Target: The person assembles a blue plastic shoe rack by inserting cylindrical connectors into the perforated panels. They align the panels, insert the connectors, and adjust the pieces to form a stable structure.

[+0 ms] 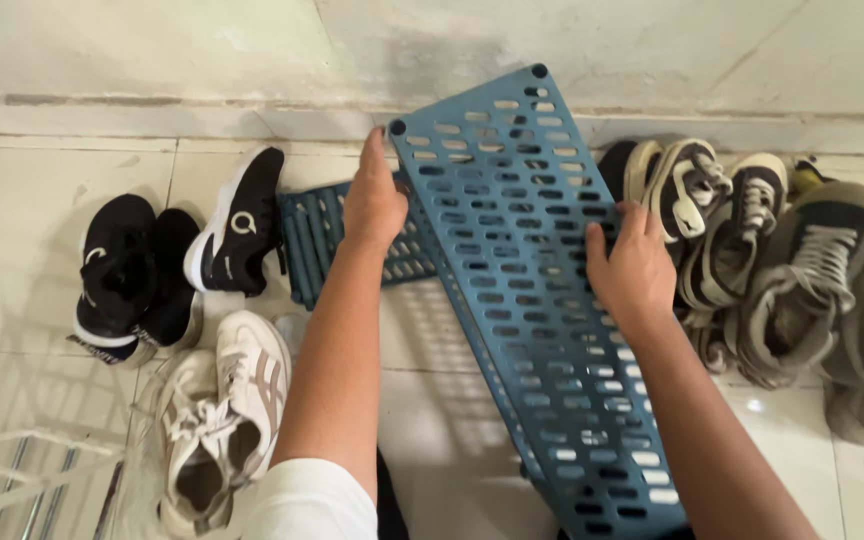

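A: From the head camera, what does the person have in hand?

B: A long blue slotted shelf panel (542,300), tilted and running from near the wall down toward the person's lap. The left hand (372,200) lies on its upper left edge, near a corner socket; whether its fingers curl under the rim cannot be told, since only the back of the hand shows. The right hand (634,270) grips the right edge, fingers spread over the slots and the thumb on top.

A: And beneath it?

B: A second blue panel (327,240) lies flat on the tiled floor (432,400), partly covered by the first and by the left hand.

A: What surrounds them?

B: Left of the arms, a pair of black sneakers (132,275), a single black-and-white sneaker (242,225) touching the flat panel's end, and a pair of cream sneakers (217,420). On the right, a crowded heap of worn lace-up shoes (772,270) against the wall. A white wire rack (22,470) shows at the bottom left corner.

A: Which step does this look like?

B: By judgement, the panel is being positioned or lifted, both hands steadying it. A further move would call for a firm hold on both long edges, keeping the panel clear of the shoes beside it.
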